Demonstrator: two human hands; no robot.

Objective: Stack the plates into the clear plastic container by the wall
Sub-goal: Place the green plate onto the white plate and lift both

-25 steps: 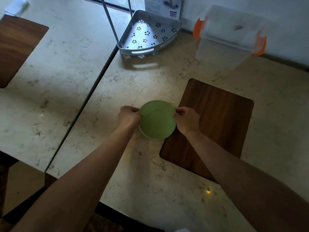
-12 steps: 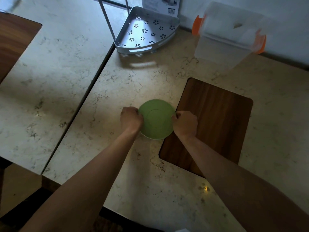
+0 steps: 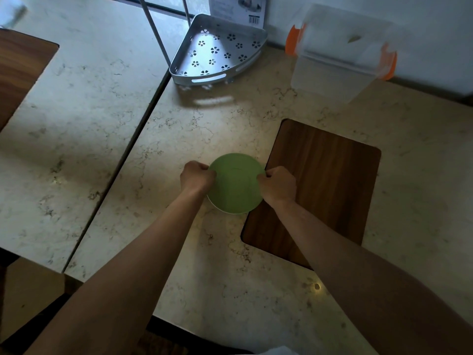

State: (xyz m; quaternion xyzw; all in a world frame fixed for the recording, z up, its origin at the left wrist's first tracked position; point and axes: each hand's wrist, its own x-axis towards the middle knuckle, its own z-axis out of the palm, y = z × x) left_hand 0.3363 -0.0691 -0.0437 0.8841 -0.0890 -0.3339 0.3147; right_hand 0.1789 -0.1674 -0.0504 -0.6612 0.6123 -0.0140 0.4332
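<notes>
A round green plate (image 3: 236, 184) is in the middle of the marble counter, at the left edge of a dark wooden board. My left hand (image 3: 196, 176) grips its left rim and my right hand (image 3: 277, 185) grips its right rim. A pale edge under the plate's near side may be another plate; I cannot tell. The clear plastic container (image 3: 340, 53) with orange clips stands at the far right against the wall, well beyond the plate.
A grey metal corner shelf (image 3: 217, 51) with flower cut-outs sits at the back, left of the container. The wooden board (image 3: 322, 190) is inset right of the plate. A gap (image 3: 138, 129) separates this counter from a second one on the left.
Both hands have stayed closed on the plate's rim. The plate has shifted only slightly while the view drifted a little.
</notes>
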